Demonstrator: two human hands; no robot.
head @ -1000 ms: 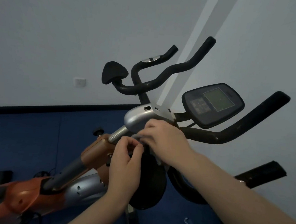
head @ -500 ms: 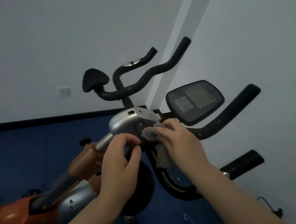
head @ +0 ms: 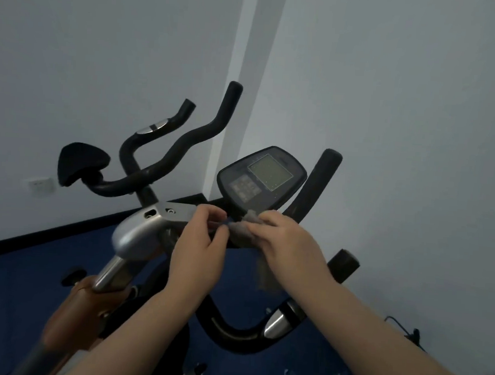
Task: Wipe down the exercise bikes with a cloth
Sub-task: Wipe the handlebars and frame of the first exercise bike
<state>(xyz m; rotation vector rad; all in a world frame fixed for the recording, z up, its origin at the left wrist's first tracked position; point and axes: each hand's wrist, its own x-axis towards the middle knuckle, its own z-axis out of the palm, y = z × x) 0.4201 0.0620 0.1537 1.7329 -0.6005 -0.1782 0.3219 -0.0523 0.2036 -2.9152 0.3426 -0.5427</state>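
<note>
Forearms rise from the bottom edge of the frame toward the centre, where we have both hands at the bar under the console. Our left hand [head: 199, 252] is pinched narrow, thumb and fingertips closed on what looks like a corner of the cloth [head: 245, 228], though the blur keeps us from being sure. Our right hand [head: 287, 243] is curled over the bunched grey cloth, pressing it on the black handlebar [head: 310, 197]; a loose tail of it hangs below the knuckles.

We judge the cloth light, soft and limp, so it will fold wherever we let it. Best to take it by a wad in the palm, with the spare corner held taut by the other hand, and wrap it around the tube. The bar's foam grip looks slightly yielding, and should drag on the fabric rather than let it slide.

Just left of centre sits the silver stem cap [head: 137, 232] above the orange frame [head: 86, 302]. Above our hands the console [head: 261, 176] tilts toward us; its screen looks more fragile, so we would press lightly there.

Farther off, in the left half, stands a second bike's handlebar [head: 166, 158] with a black pad [head: 79, 162], against grey walls and blue floor [head: 13, 288].
</note>
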